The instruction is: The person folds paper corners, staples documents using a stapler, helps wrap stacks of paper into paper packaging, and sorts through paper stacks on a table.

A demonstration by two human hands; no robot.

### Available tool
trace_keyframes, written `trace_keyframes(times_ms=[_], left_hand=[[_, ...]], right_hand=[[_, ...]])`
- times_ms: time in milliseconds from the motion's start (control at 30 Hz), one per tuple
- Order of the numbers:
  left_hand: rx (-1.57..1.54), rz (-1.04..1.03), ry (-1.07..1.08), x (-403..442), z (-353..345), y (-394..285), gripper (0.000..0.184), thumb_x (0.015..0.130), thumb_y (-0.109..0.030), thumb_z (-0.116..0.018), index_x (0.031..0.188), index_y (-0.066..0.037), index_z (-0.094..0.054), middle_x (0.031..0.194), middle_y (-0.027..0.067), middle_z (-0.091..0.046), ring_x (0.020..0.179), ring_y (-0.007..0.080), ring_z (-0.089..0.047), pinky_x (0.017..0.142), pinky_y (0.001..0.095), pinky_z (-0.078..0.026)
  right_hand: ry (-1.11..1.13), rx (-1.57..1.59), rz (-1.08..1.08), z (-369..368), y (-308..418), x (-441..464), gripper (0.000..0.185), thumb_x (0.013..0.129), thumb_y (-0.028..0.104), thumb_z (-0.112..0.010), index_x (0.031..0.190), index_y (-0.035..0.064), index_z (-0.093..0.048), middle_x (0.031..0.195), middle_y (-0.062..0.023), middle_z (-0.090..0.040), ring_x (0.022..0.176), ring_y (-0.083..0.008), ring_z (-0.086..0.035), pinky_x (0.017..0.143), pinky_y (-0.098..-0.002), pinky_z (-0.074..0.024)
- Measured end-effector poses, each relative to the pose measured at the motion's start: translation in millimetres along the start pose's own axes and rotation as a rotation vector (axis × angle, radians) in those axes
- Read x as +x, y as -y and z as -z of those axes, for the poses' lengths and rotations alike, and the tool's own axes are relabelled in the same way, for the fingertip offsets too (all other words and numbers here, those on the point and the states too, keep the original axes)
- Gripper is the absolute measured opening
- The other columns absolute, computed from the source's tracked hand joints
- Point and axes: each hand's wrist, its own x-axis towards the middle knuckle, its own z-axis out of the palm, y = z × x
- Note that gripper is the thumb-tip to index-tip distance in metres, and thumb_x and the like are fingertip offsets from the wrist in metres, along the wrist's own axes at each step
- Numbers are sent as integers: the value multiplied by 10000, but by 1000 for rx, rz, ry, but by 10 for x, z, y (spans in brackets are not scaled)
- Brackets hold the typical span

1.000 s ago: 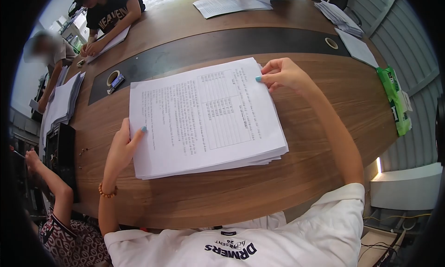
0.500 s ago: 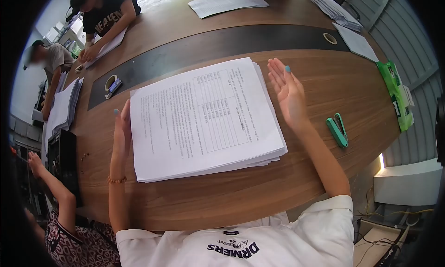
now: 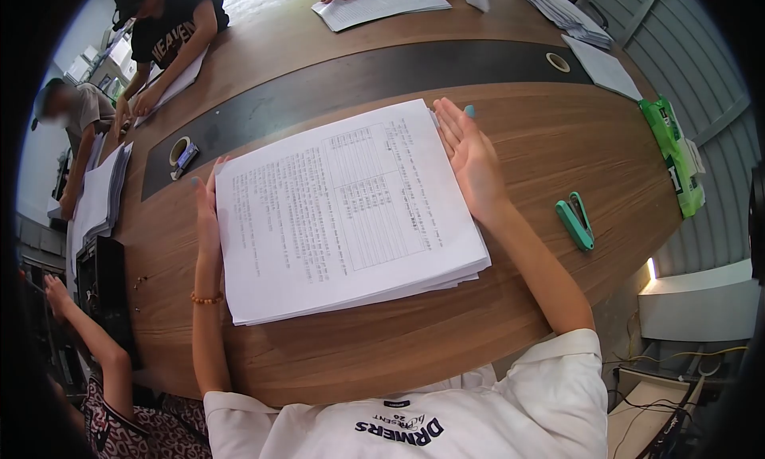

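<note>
A thick stack of printed paper sheets (image 3: 351,220) lies in front of me, with text and a table on its top page. Its lower right corner fans out slightly, so the sheets there are not flush. My left hand (image 3: 208,220) lies along the stack's left edge, fingers straight, partly hidden behind the paper. Against the upper right edge rests my right hand (image 3: 478,168), palm turned inward and fingers stretched out flat. Neither hand grips the sheets. To the right of my right forearm is a turquoise stapler (image 3: 575,221).
A tape roll (image 3: 180,150) and a small blue-white box (image 3: 185,161) sit beyond the stack, another tape roll (image 3: 558,62) farther right. A green packet (image 3: 671,156) lies at the right edge. Papers (image 3: 382,6) and a black tray (image 3: 102,292) surround me. Co-workers sit at left.
My right hand has moved left from beside the stack onto its right edge. At the far side a co-worker's hand has appeared on the papers. The stapler stays in place.
</note>
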Motion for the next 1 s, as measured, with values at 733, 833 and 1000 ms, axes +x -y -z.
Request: trace_keyframes(times_ms=[733,833,1000], left_hand=[[1064,-623,352,523,-1820,25,420,800,-95,-515,1180,47,-407,1162,197,-479,1172,335,-397,986,399,-311],[1094,-456,465,487,-1793,-39,417,811,-88,-487,1208,4,-401,1218,169,-453,1205,317,-363,1009,384,-283],[1060,-457,468,483,-1817,-82,425,797,-56,-503,1207,-14,-398,1239,158,-447,1217,308,-359,1008,387,-287]], right_hand=[[213,-1367,454,184,-31,85,543,825,221,-574,1252,-59,-389,1344,-233,-324,1254,-378,-308,995,-418,-312],[218,-1307,356,178,-45,87,544,831,241,-564,1243,-73,-398,1351,-237,-309,1232,-383,-339,984,-414,-328],[220,-1296,310,171,-23,82,566,817,227,-585,1256,-67,-382,1359,-235,-298,1214,-370,-371,969,-414,-344]])
